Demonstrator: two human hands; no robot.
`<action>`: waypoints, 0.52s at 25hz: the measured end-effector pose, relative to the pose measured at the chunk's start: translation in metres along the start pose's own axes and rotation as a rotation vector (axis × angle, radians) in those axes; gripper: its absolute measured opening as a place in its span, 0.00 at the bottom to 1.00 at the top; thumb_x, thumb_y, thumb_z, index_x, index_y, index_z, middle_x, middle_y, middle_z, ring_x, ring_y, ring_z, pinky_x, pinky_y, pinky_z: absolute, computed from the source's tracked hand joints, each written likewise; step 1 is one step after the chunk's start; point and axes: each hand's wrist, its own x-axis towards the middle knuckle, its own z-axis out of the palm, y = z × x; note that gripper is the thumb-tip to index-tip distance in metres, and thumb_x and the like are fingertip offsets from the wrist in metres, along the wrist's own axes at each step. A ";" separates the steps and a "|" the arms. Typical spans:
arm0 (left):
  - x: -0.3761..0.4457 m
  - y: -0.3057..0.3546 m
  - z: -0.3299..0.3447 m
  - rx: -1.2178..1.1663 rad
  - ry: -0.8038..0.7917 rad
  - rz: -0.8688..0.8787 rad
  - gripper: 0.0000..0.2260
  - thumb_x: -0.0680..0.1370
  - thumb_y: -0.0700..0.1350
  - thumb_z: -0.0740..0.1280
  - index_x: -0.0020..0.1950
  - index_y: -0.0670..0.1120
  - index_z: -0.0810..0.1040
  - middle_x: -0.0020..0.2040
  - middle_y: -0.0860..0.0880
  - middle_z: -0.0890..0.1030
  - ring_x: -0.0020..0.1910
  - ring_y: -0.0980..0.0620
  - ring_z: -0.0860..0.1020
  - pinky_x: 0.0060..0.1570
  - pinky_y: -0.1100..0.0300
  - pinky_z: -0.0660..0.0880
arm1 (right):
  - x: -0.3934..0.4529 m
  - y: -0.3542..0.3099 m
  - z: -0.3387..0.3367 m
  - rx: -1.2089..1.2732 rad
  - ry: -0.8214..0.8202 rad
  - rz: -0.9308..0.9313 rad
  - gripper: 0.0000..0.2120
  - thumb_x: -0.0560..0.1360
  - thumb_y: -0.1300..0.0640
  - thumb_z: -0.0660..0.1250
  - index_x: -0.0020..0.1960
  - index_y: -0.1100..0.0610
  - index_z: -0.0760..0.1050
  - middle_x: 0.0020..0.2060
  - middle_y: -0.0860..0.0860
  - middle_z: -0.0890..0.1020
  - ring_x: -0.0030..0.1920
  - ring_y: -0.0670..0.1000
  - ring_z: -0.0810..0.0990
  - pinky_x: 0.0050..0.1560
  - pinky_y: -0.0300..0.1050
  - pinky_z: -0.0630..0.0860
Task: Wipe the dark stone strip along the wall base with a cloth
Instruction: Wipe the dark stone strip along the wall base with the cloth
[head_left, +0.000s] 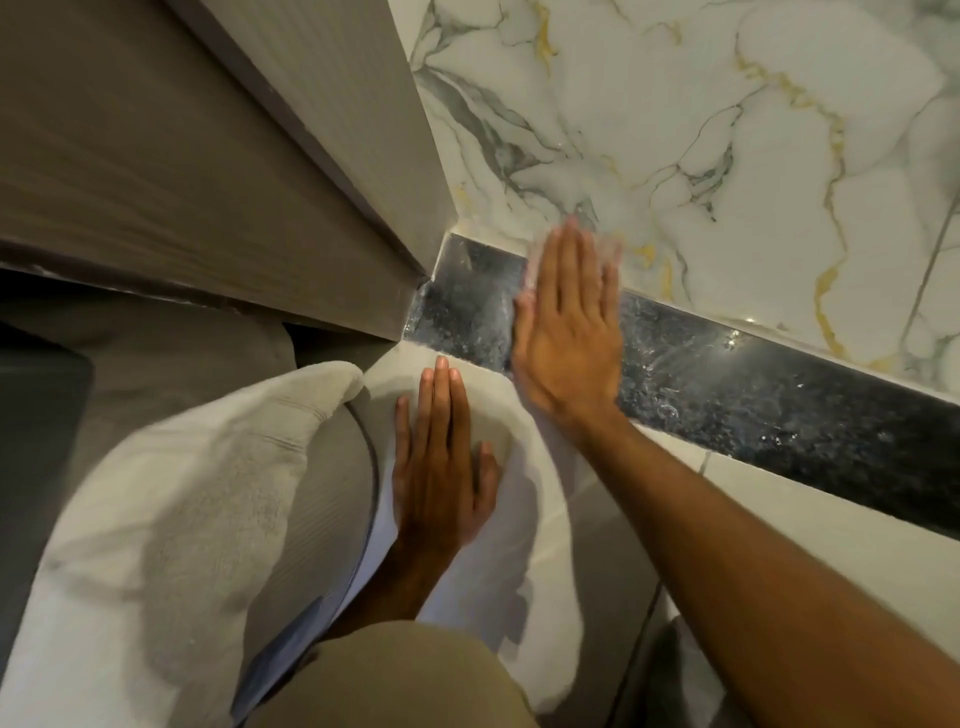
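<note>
The dark speckled stone strip runs along the base of the marble wall, from the corner at centre down to the right edge. My right hand lies flat against the strip near that corner, fingers pointing up. It presses a thin pale cloth, of which only blurred edges show around the fingertips and beside the palm. My left hand rests flat on the pale floor just below the strip, fingers straight, holding nothing. Wet streaks and droplets glint on the strip to the right of my hand.
A white marble wall with grey and gold veins rises above the strip. A brown wooden door and frame meet the strip at the corner. A bulky white towel lies at lower left, and my khaki-clad knee is at the bottom.
</note>
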 end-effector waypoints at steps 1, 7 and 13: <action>-0.001 0.000 0.002 -0.012 0.011 -0.012 0.33 0.87 0.54 0.51 0.88 0.38 0.54 0.89 0.38 0.56 0.89 0.40 0.54 0.89 0.40 0.48 | 0.014 -0.020 0.004 0.017 -0.001 -0.001 0.34 0.91 0.44 0.44 0.91 0.61 0.44 0.91 0.60 0.46 0.92 0.59 0.45 0.92 0.63 0.50; -0.001 0.000 -0.004 -0.012 -0.040 -0.057 0.33 0.86 0.52 0.50 0.88 0.37 0.53 0.89 0.36 0.55 0.89 0.37 0.55 0.86 0.34 0.57 | -0.067 0.042 0.001 -0.094 -0.158 -0.576 0.33 0.91 0.45 0.45 0.91 0.57 0.42 0.92 0.56 0.44 0.92 0.55 0.44 0.92 0.62 0.54; -0.001 -0.001 0.000 0.000 -0.032 -0.056 0.33 0.88 0.56 0.47 0.89 0.38 0.53 0.89 0.36 0.56 0.89 0.39 0.54 0.87 0.36 0.54 | 0.010 -0.008 0.003 -0.053 -0.020 -0.241 0.33 0.91 0.45 0.43 0.91 0.61 0.43 0.91 0.60 0.45 0.92 0.58 0.45 0.92 0.64 0.50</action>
